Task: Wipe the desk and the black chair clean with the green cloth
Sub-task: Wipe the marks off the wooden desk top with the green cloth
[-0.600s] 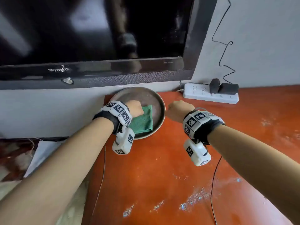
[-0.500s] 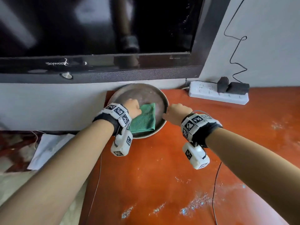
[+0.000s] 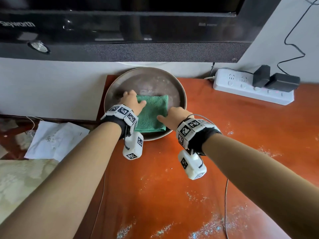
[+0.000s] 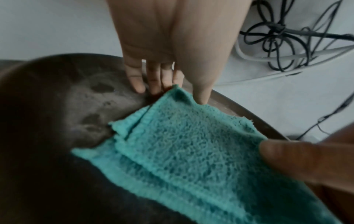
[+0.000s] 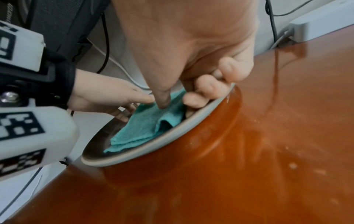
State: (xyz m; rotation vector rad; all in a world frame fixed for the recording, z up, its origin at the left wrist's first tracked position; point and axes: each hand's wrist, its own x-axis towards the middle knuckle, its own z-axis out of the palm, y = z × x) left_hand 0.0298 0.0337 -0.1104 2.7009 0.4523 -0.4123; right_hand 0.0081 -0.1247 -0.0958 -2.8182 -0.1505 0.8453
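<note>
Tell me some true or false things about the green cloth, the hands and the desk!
1. The green cloth lies folded in a round dish. True.
2. The dish sits in the middle of the desk. False: it sits at the desk's far corner, near the wall.
3. The right hand pinches the cloth's edge. True.
4. The left hand is far away from the cloth. False: its thumb rests on the cloth and its fingers reach under a corner.
5. The desk is spotless. False: pale specks are scattered over it.
6. A white power strip lies on the desk by the wall. True.
</note>
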